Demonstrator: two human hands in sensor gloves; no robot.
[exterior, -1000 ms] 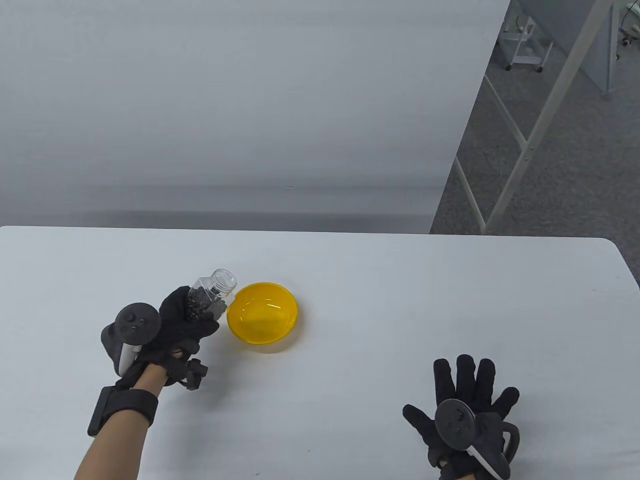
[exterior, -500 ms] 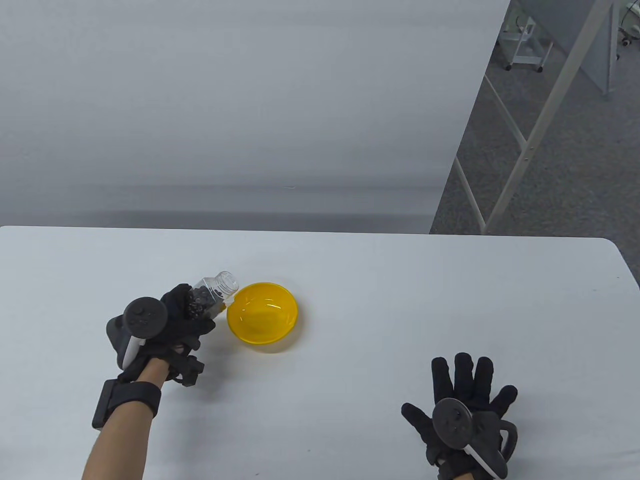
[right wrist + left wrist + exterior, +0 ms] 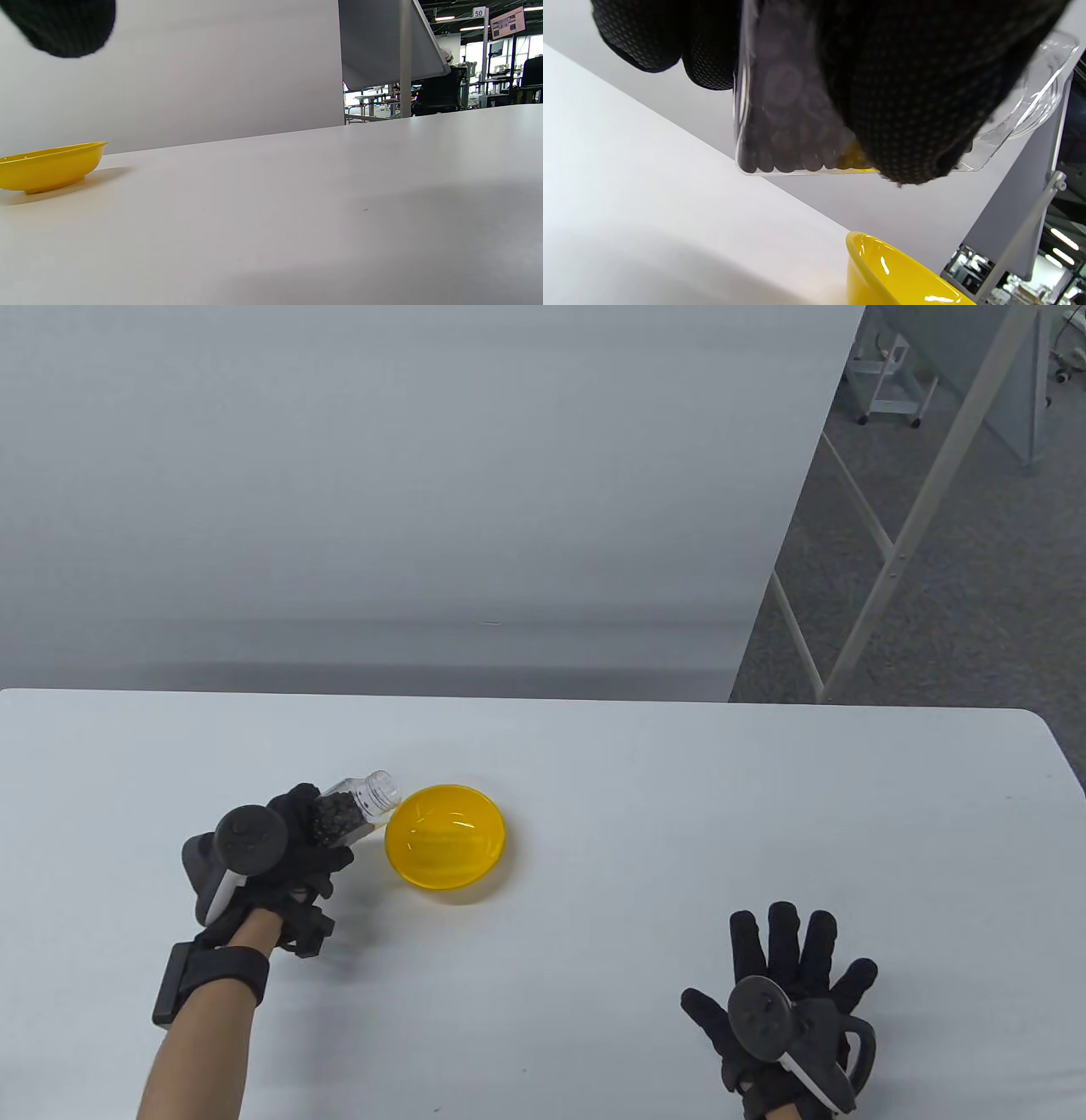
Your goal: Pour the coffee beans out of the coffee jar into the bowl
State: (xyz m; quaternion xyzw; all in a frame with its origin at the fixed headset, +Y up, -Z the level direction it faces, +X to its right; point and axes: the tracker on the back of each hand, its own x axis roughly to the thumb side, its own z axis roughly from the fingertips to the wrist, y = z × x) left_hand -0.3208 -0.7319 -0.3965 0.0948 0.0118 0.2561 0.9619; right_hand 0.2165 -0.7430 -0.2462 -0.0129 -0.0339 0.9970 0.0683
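A clear plastic coffee jar (image 3: 356, 808) with dark beans inside and no lid is gripped by my left hand (image 3: 301, 840), tilted with its open mouth toward the yellow bowl (image 3: 446, 836) just left of the rim. In the left wrist view the jar (image 3: 780, 123) sits under my gloved fingers (image 3: 916, 93), above the bowl's rim (image 3: 878, 262). The bowl looks empty. My right hand (image 3: 785, 984) lies flat on the table with fingers spread, holding nothing. The bowl also shows in the right wrist view (image 3: 51, 167).
The white table (image 3: 679, 831) ends at its right edge near a rounded corner (image 3: 1048, 729). A grey wall panel stands behind the table. A metal frame (image 3: 891, 551) stands on the floor at the right.
My left hand has tilted the jar further over, lowering its mouth toward the bowl's left rim. The right hand has stayed in place.
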